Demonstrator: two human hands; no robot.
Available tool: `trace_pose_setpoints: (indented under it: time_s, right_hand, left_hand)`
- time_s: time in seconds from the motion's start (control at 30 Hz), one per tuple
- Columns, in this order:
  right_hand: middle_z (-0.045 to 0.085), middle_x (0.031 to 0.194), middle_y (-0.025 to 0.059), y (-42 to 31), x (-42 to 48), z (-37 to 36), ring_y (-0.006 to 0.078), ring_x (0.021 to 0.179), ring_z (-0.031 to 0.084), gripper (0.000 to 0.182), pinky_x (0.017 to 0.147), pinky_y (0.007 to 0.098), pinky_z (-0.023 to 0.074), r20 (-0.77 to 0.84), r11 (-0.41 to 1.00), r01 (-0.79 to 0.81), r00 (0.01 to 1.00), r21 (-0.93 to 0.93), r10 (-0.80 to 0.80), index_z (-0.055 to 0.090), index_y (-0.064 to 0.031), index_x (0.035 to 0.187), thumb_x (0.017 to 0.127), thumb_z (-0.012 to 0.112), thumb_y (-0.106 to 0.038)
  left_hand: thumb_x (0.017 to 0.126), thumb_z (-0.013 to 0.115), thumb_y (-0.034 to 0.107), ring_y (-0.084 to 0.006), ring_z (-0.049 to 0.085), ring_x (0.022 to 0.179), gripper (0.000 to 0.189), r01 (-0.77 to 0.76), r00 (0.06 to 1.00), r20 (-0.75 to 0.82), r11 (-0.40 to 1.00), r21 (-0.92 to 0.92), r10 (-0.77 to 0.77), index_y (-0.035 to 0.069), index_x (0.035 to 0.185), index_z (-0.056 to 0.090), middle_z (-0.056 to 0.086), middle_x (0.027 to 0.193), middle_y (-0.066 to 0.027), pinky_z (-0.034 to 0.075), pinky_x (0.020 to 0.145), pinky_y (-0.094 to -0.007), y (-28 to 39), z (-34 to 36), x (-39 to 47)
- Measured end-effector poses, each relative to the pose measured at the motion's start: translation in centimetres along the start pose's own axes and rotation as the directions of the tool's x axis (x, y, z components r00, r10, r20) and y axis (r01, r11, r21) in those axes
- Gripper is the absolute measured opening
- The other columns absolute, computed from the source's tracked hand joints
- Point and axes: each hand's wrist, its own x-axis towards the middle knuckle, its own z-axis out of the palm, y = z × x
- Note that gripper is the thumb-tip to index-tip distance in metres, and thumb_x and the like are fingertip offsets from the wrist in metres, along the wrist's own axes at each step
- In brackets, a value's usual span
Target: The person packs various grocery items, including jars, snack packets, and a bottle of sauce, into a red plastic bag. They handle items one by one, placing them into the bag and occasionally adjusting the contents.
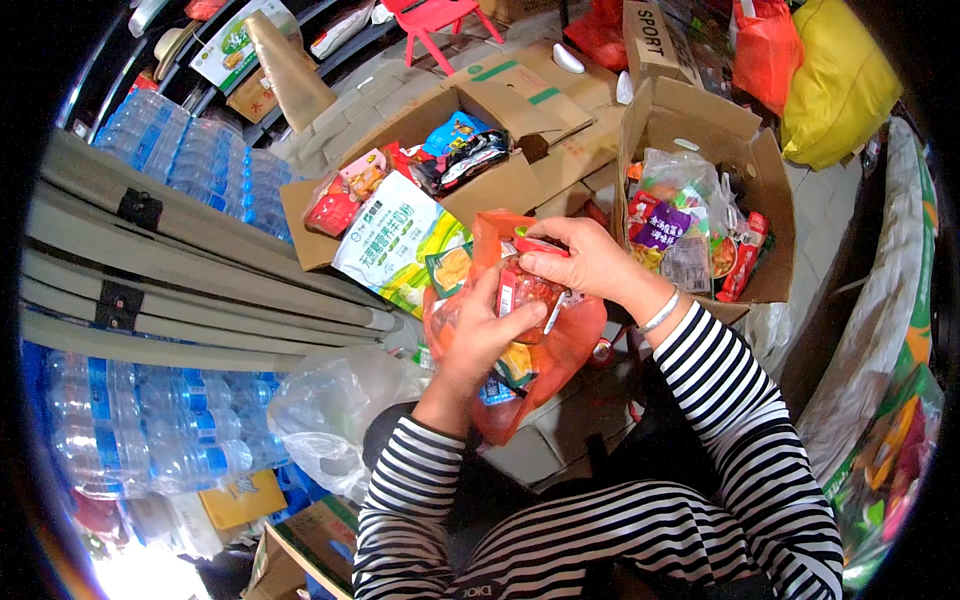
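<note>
A red food packet [531, 286] with a white label strip is held between my two hands, over an orange plastic bag [574, 349]. My left hand [484, 326] grips its lower left side, thumb across the front. The fingers of my right hand [581, 255] pinch its upper edge. Inside the bag, partly covered by the thin plastic, lie a green-and-yellow packet [519, 362] and a blue-labelled item [496, 391]. Another green-and-yellow packet [450, 271] shows by the bag's left edge. Just beyond my left hand leans a large white-and-green pouch [397, 232] bearing writing.
An open cardboard box [491, 187] of snack packets stands ahead. Another carton [772, 187] with sauce packets is at the right. Shrink-wrapped water bottles [150, 427] and grey folded panels [187, 255] line the left. A clear plastic bag [337, 405] lies near my left forearm.
</note>
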Motion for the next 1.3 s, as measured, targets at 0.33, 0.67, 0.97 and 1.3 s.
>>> trace_pose_setpoints:
  time_s: [0.33, 0.67, 0.97, 1.3]
  right_hand:
    - [0.061, 0.093, 0.0104, -1.0, -0.4, 0.3, 0.014, 0.086, 0.057, 0.038, 0.077, 0.0277, 0.0452, -0.103, 0.982, 0.188, 0.977, 0.011, -0.186, 0.058, 0.0038, 0.101, 0.077, 0.062, -0.026]
    - [0.059, 0.094, 0.006, -1.8, -0.1, 0.3, 0.0112, 0.088, 0.054, 0.042, 0.079, 0.0252, 0.0431, -0.141, 0.946, 0.123, 0.986, 0.3, -0.084, 0.057, 0.0042, 0.103, 0.081, 0.059, -0.031]
    - [0.06, 0.093, 0.0044, -1.3, 0.9, 1.3, 0.0078, 0.084, 0.053, 0.043, 0.077, 0.0232, 0.0432, -0.078, 0.909, -0.021, 0.995, 0.415, 0.059, 0.057, 0.0042, 0.104, 0.084, 0.058, -0.034]
    - [0.058, 0.103, 0.0071, -1.5, 1.2, 0.9, 0.0126, 0.096, 0.053, 0.046, 0.086, 0.0275, 0.0419, 0.0, 0.93, 0.059, 0.998, 0.363, -0.063, 0.053, 0.0014, 0.115, 0.082, 0.061, -0.031]
  left_hand:
    - [0.094, 0.038, 0.034, -0.0141, 0.056, 0.089, 0.041, 0.008, 0.966, -0.258, 0.998, -0.066, -0.025, -0.002, 0.109, 0.052, 0.057, 0.1, -0.0099, 0.044, 0.08, -0.0263, -0.4, -0.5, 0.1]
    - [0.09, 0.03, 0.052, -0.0332, 0.064, 0.069, 0.057, 0.407, 0.898, 0.053, 0.777, -0.48, -0.437, 0.006, 0.122, 0.041, 0.06, 0.1, -0.0175, 0.056, 0.047, -0.0371, 1.3, -0.7, -0.2]
    - [0.089, 0.033, 0.051, -0.0346, 0.064, 0.066, 0.057, 0.447, 0.88, 0.178, 0.638, -0.627, -0.441, 0.005, 0.12, 0.043, 0.061, 0.093, -0.0215, 0.057, 0.052, -0.0387, 0.5, -2.1, -0.4]
    - [0.082, 0.058, 0.03, -0.026, 0.059, 0.093, 0.052, 0.098, 0.995, 0.02, 0.897, -0.432, -0.099, 0.0, 0.121, 0.04, 0.056, 0.109, -0.0154, 0.052, 0.076, -0.0348, 1.4, -1.8, -1.6]
